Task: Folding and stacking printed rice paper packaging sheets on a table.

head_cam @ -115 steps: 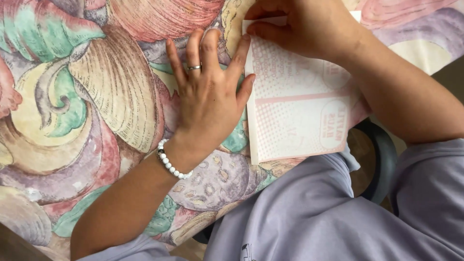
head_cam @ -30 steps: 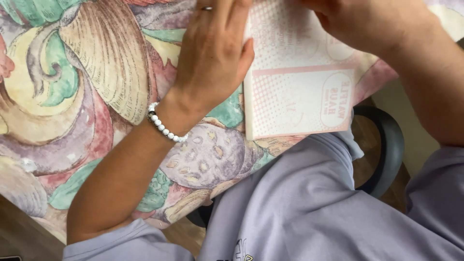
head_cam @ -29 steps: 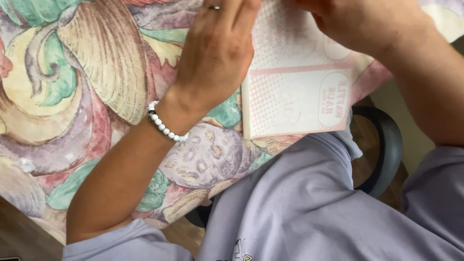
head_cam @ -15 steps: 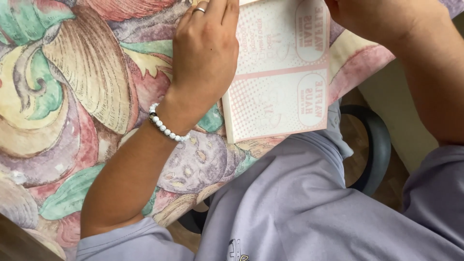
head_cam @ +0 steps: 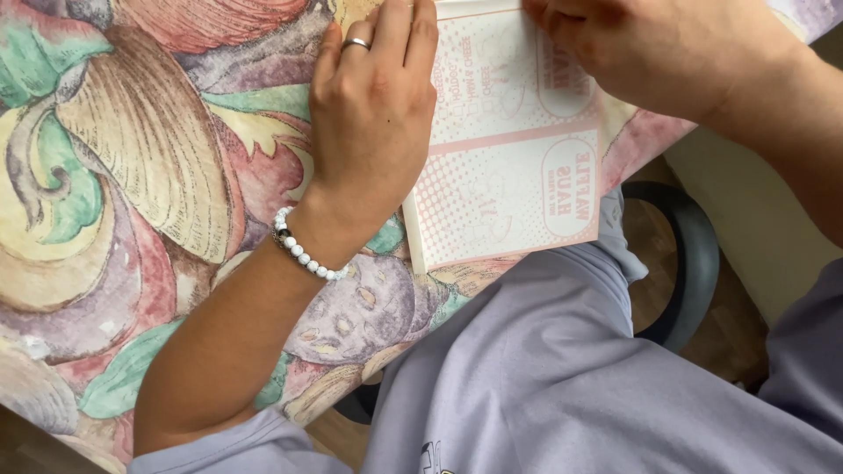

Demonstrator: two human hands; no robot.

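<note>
A flat pink-and-white printed paper bag [head_cam: 509, 184] lies on a colourful leaf-patterned tablecloth [head_cam: 132, 175], its lower edge at the table's rim. My left hand [head_cam: 373, 114], with a ring and a white bead bracelet, rests palm down on the cloth with its fingers pressed flat along the bag's left edge. My right hand [head_cam: 650, 53] covers the bag's top right part, fingers curled onto the paper. Whether it pinches the paper is hidden at the top edge.
My lap in a lilac shirt [head_cam: 562, 369] fills the lower right. A dark round chair seat rim [head_cam: 694, 263] shows under the table edge, over a wooden floor.
The bag has slid and now shows two printed panels instead of one. My left hand shifted from the cloth to the bag's left edge. My right hand stays at the top.
</note>
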